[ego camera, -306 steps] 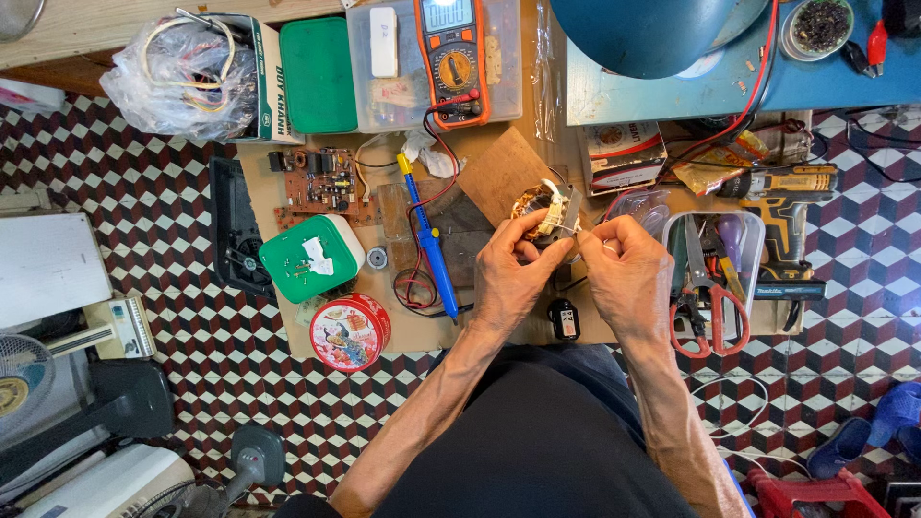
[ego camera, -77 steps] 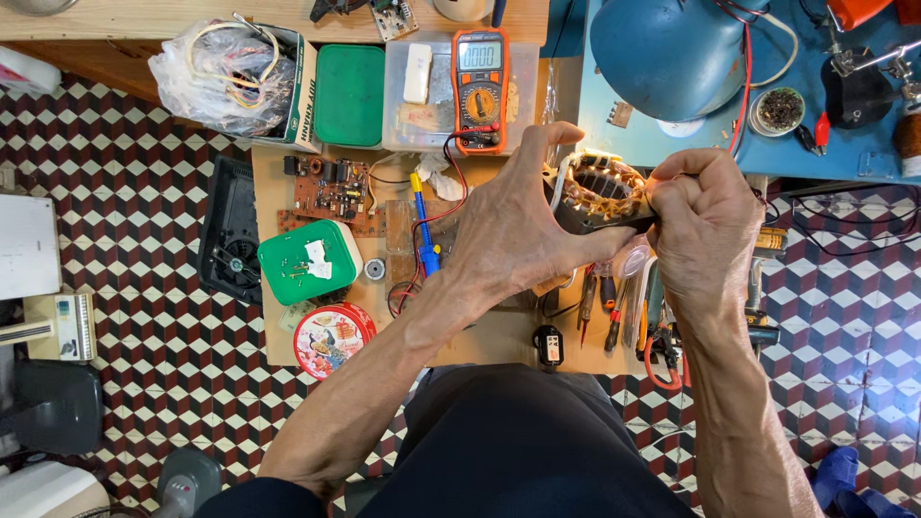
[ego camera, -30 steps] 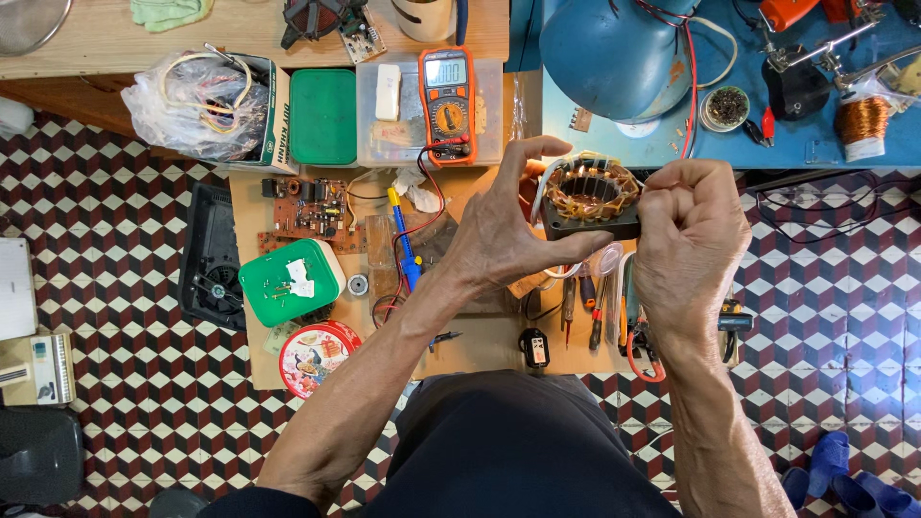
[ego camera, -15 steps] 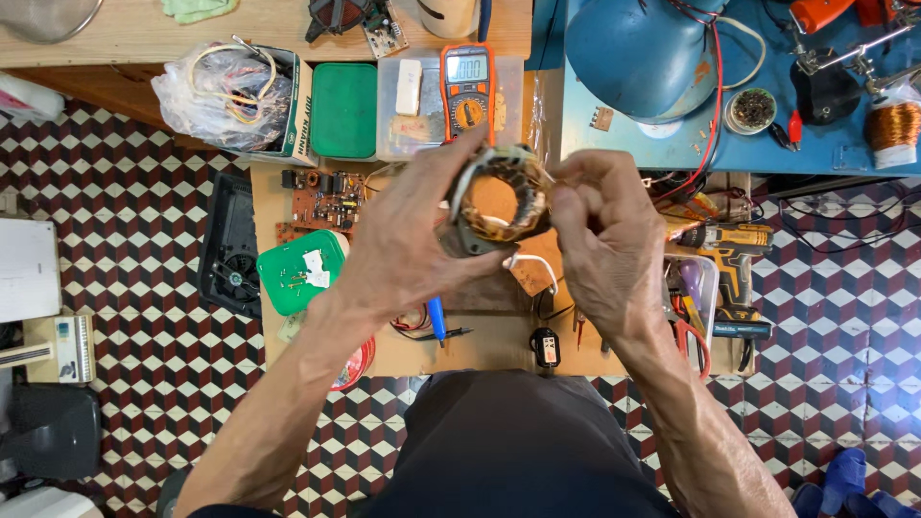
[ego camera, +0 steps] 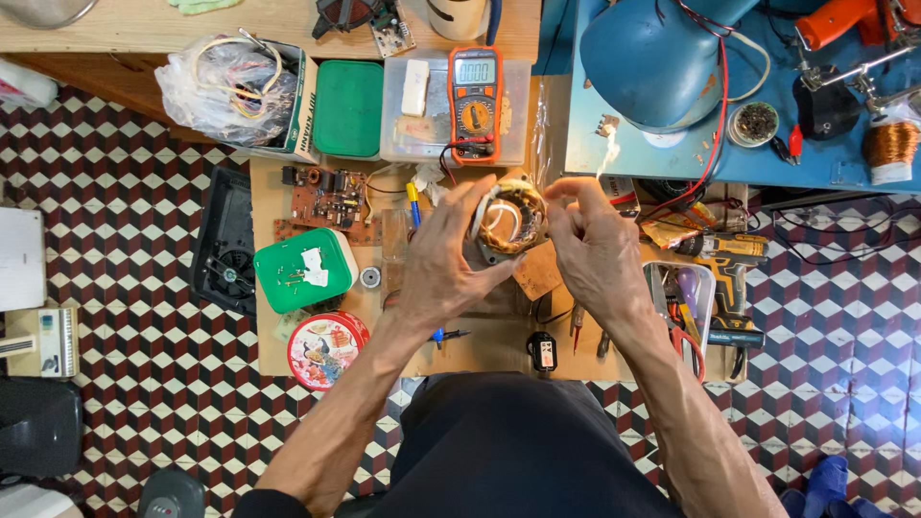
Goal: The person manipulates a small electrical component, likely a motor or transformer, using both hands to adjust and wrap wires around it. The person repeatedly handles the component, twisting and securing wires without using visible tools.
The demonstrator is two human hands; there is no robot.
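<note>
- The left hand [ego camera: 446, 259] and right hand [ego camera: 595, 251] pinch a copper-wound motor ring [ego camera: 510, 217] at frame centre.
- Clear box [ego camera: 422, 125], upper centre, holds small parts.

A cardboard box [ego camera: 305, 91] stands far left on the bench, white-sided with dark print, holding a clear bag [ego camera: 219, 82] of wires. Right of it lies a green lid [ego camera: 348, 107], then a clear plastic box [ego camera: 422, 120]. On that box rests an orange meter [ego camera: 476, 101] with a grey screen [ego camera: 476, 70]. Nearer left sit a green tub [ego camera: 303, 270] with a torn white label [ego camera: 314, 269] and a round red tin [ego camera: 327, 349].
</note>
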